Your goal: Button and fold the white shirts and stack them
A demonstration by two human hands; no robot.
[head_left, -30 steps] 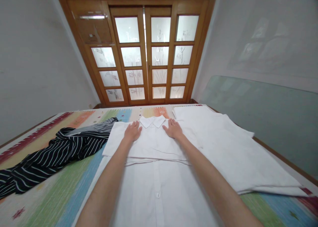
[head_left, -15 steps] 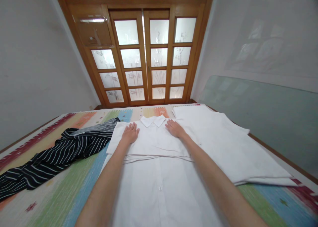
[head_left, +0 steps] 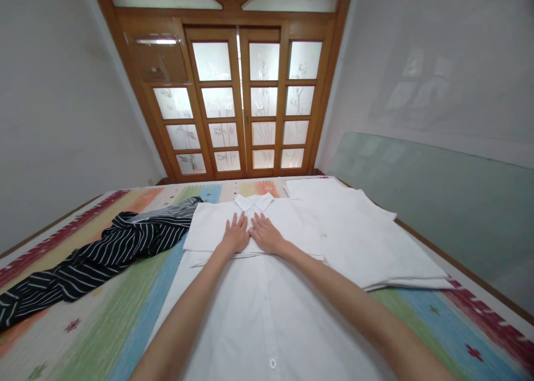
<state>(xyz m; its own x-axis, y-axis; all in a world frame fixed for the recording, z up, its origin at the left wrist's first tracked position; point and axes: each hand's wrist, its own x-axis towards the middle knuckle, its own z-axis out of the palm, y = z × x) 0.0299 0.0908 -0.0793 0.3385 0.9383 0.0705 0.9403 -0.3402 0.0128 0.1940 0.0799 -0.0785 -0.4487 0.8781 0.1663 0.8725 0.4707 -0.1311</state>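
Observation:
A folded white shirt point(head_left: 292, 219) with its pointed collar at the far end lies in front of me. My left hand point(head_left: 237, 233) rests flat on its front below the collar, fingers spread. Close beside it, my right hand point(head_left: 265, 233) also lies flat on the cloth, fingers stretched out, the two thumbs about touching. Neither hand grips the fabric. Nearer to me a white buttoned garment point(head_left: 250, 314) lies spread out, its button strip running toward me; under my forearms parts of it are hidden.
To the right lies a stack of folded white cloth point(head_left: 367, 242). A black-and-white striped garment point(head_left: 125, 242) is crumpled on the left. Everything lies on a colourful striped bedspread point(head_left: 112, 314). A pale green headboard-like panel point(head_left: 417, 186) borders the right; wooden glazed doors point(head_left: 246, 164) stand beyond.
Both hands have slid inward and toward me, from the shirt's two shoulders to the middle below the collar. The view has shifted slightly.

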